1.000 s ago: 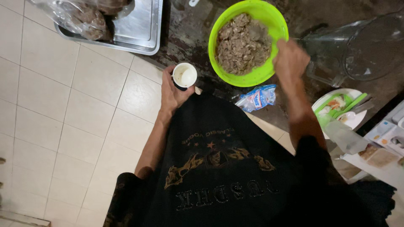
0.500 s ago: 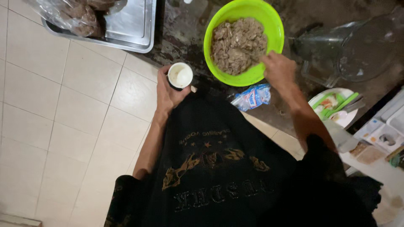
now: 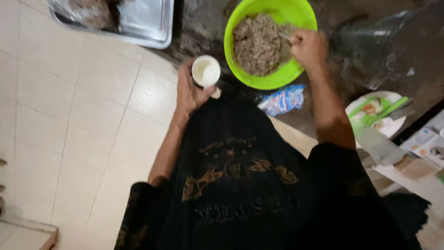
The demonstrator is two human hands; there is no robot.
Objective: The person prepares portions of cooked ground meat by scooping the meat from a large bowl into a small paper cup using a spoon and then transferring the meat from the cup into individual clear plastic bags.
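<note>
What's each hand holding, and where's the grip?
Left hand holds a small white cup, grip around its side. Right hand holds a thin utensil by its handle end, over the green bowl.

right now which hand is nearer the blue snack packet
Left, though only narrowly. The left hand holds a small white cup just left of the blue packet; the right hand is above it, in the green bowl.

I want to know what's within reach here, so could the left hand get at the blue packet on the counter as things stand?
Probably not freely: the left hand is closed around a small white cup, so it isn't free. The blue packet lies uncovered below the green bowl.
</note>
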